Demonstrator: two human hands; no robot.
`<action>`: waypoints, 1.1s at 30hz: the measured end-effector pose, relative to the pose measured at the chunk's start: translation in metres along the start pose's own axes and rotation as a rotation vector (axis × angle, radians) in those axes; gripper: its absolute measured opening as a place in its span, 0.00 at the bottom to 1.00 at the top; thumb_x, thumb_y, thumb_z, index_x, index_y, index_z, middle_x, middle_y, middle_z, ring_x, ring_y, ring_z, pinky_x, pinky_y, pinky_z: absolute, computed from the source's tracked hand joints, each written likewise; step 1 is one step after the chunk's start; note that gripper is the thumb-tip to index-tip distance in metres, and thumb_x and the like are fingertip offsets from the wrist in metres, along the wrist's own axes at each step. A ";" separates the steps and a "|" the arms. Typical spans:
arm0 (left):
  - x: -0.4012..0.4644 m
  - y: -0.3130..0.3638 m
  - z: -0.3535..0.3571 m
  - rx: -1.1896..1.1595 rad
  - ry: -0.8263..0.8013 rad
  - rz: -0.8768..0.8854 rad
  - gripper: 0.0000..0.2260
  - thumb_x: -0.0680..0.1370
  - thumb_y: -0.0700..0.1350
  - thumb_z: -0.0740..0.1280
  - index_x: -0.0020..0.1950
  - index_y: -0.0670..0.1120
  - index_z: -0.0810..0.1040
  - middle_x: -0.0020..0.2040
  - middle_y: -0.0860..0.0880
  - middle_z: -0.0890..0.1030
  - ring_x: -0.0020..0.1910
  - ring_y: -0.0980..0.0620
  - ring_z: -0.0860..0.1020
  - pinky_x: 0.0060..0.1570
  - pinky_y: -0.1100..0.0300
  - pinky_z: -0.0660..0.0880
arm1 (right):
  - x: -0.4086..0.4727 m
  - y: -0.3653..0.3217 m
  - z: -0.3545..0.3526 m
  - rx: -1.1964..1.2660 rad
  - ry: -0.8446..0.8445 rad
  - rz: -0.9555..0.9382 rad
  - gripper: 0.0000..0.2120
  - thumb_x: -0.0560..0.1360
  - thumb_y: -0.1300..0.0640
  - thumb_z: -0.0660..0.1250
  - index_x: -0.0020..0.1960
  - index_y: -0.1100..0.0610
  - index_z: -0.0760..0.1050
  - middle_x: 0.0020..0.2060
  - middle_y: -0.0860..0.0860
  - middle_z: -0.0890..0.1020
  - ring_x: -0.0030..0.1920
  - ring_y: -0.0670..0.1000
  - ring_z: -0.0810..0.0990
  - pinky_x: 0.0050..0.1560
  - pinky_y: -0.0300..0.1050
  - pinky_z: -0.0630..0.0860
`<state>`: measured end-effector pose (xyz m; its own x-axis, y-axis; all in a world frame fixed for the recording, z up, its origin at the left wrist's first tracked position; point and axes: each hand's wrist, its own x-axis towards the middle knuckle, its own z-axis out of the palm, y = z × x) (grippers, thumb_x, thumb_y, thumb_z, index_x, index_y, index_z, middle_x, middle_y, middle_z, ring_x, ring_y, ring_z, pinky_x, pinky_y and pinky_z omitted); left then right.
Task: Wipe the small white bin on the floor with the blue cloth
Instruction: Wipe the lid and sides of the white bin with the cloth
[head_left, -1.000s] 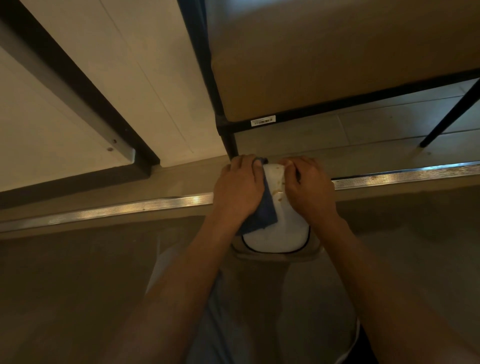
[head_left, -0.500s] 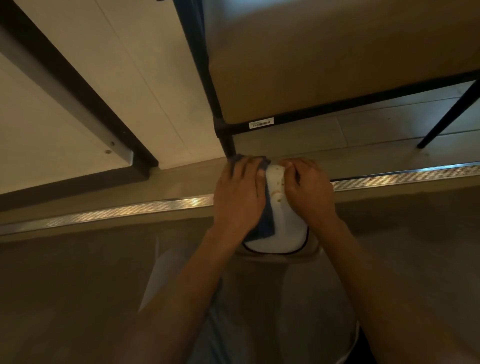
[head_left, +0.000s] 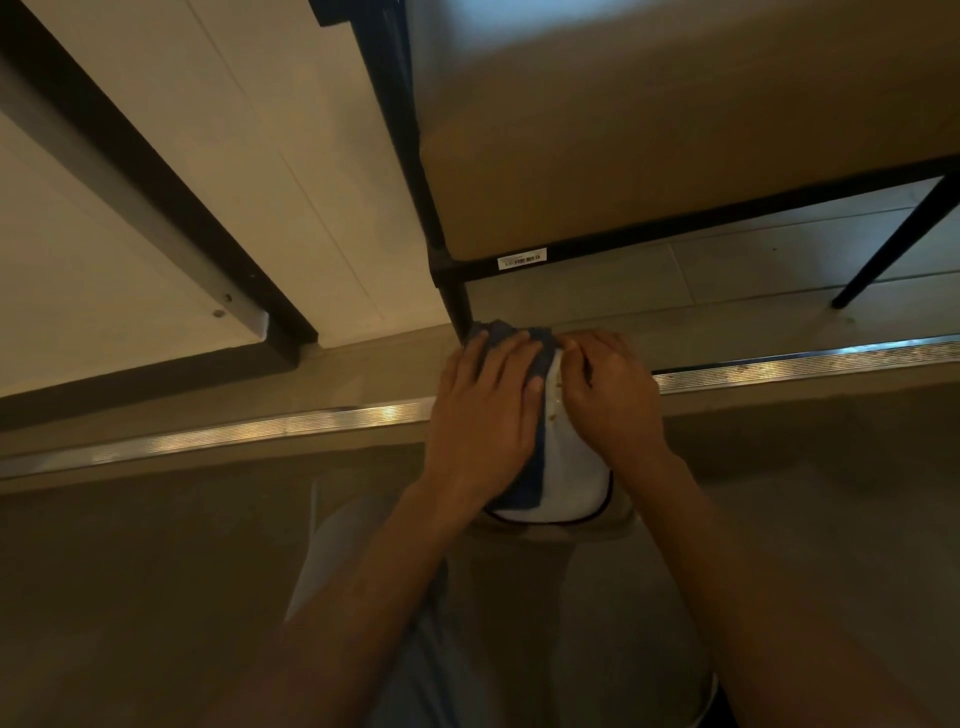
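Person's crouched over the small white bin (head_left: 569, 467) on the floor, both hands on it. Left hand (head_left: 485, 410) is laid flat w/ fingers straight and a bit spread, pressing the blue cloth (head_left: 524, 486) against the bin's left side; cloth pokes out past the fingertips at the far end and under the wrist at the near end. Right hand (head_left: 613, 400) is just to the right of it, fingers curled over the bin's far top edge, gripping it. Bit of the white top shows btwn the two hands, w/ some brownish specks on it. Bin sits right under the hands, across the metal floor strip (head_left: 260, 431). Just beyond the fingertips is a black-framed bench (head_left: 649, 156), one leg (head_left: 457, 306) nearly touching the cloth
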<state>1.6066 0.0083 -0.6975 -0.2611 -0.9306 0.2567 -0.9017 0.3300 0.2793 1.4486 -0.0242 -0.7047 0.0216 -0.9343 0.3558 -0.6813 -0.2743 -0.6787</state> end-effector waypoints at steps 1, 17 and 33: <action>-0.013 -0.004 -0.003 -0.019 -0.007 0.064 0.20 0.85 0.52 0.54 0.74 0.45 0.69 0.74 0.44 0.71 0.76 0.43 0.65 0.77 0.46 0.57 | 0.000 0.000 0.000 -0.007 -0.005 0.004 0.12 0.80 0.60 0.58 0.49 0.60 0.80 0.43 0.55 0.82 0.44 0.52 0.78 0.45 0.42 0.71; 0.018 -0.026 -0.015 -0.261 -0.126 -0.128 0.20 0.84 0.57 0.52 0.72 0.52 0.69 0.69 0.49 0.73 0.67 0.50 0.71 0.67 0.54 0.68 | -0.005 -0.002 -0.007 0.265 0.122 0.255 0.13 0.84 0.57 0.55 0.53 0.59 0.77 0.44 0.50 0.78 0.41 0.38 0.74 0.42 0.25 0.67; 0.034 -0.007 -0.014 0.014 -0.099 -0.216 0.23 0.83 0.55 0.48 0.70 0.50 0.73 0.64 0.45 0.78 0.59 0.44 0.77 0.57 0.50 0.73 | -0.040 0.005 -0.004 0.347 0.204 0.239 0.17 0.84 0.55 0.55 0.67 0.59 0.74 0.63 0.53 0.78 0.63 0.47 0.75 0.65 0.43 0.73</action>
<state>1.6086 -0.0237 -0.6777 -0.0940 -0.9905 0.1001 -0.9449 0.1204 0.3043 1.4416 0.0123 -0.7197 -0.2740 -0.9263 0.2588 -0.3638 -0.1493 -0.9194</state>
